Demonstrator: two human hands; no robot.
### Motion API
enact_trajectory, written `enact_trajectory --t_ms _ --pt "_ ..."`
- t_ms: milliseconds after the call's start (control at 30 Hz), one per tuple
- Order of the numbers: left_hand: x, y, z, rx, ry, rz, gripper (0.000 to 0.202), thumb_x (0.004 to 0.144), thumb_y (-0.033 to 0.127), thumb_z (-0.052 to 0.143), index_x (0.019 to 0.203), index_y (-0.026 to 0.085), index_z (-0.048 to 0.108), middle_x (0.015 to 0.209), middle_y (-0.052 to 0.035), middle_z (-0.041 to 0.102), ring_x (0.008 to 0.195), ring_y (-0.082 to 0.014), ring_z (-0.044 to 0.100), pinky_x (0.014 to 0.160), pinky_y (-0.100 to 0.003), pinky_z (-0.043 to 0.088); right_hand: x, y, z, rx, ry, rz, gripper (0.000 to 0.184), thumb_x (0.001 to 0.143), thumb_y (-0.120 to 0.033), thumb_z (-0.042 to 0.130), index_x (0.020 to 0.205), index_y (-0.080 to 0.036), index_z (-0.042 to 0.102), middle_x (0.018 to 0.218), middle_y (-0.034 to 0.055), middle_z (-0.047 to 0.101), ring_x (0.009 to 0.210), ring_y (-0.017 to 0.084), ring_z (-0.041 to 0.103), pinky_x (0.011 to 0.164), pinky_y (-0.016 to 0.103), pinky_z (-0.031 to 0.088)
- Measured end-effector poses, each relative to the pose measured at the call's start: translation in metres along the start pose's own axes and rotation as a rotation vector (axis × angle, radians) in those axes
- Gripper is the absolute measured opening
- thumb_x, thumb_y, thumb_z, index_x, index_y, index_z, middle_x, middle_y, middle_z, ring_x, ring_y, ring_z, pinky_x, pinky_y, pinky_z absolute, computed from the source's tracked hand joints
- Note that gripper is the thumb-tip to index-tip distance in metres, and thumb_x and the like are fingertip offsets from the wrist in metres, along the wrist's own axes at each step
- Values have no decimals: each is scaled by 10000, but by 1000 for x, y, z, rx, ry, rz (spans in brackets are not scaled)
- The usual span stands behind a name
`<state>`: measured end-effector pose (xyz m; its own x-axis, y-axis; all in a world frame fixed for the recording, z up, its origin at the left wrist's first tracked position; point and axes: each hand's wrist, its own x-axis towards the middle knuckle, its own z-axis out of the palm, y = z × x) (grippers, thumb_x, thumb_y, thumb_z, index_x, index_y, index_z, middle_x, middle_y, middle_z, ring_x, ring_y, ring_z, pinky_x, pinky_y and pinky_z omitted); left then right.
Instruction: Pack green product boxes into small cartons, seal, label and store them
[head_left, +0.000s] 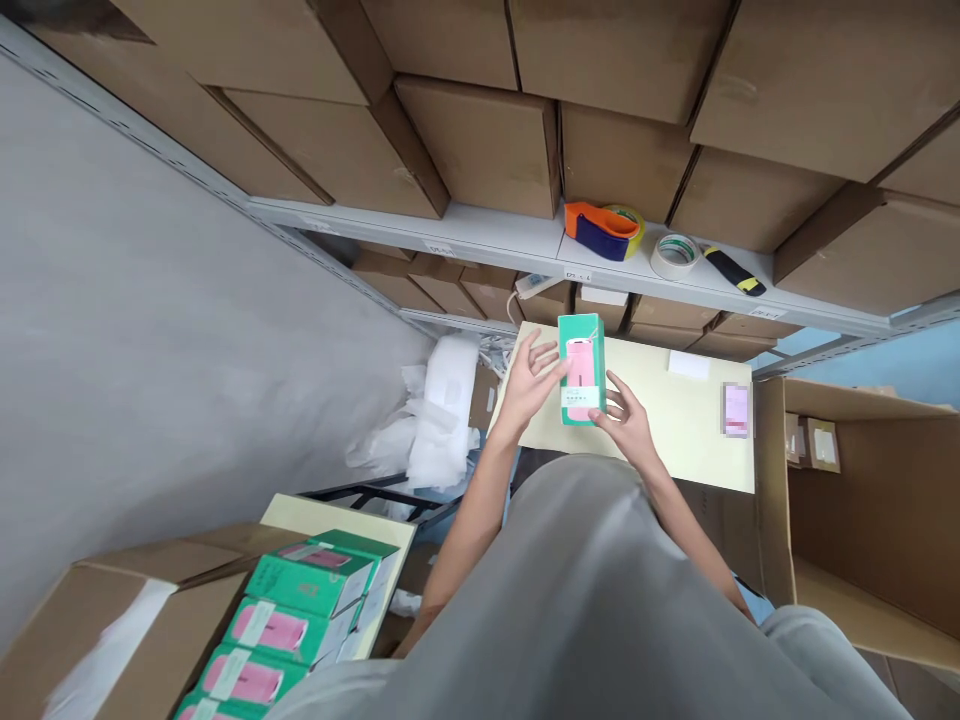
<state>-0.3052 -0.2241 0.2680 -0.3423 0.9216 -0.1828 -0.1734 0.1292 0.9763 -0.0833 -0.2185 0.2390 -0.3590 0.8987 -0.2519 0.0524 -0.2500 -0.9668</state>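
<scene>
Hands, left (531, 378) and right (628, 420), grip a green-and-pink box (581, 370) upright between them above the tabletop (690, 420).

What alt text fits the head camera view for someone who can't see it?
Both hands, left hand and right hand, hold a green box picturing a pink item upright over a pale table. More matching boxes are stacked at lower left; tape rolls sit on the shelf.
</scene>
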Motion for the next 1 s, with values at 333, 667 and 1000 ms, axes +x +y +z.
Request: enact_trajectory --t_ms 333,667,1000 --pt "-62 -47 9 -328 -157 -323 719 743 499 1067 1335 194 795 1471 -173 780 1401 -379 734 1232 -605 594 8 -2 -13 214 -71 16 965 862 -607 945 1711 -383 545 1497 98 746 1202 297 809 902 435 757" --pt "-69 -67 31 -202 96 -237 794 636 477 1075 1295 190 736 1374 -154 801 1379 -337 736 1283 -530 524 43 7 -26 59 17 -103 1121 806 -725 963 1743 -299 519 1550 171 705 1377 334 739 1240 535 589" --pt "-87 -71 55 126 227 47 753 692 365 1001 1345 240 648 1494 -149 626 1449 -342 637 1167 -497 624 93 -29 -26 -114 173 -259 806 884 -701 887 1555 -312 667 1444 107 772 1162 300 771 1013 441 661"
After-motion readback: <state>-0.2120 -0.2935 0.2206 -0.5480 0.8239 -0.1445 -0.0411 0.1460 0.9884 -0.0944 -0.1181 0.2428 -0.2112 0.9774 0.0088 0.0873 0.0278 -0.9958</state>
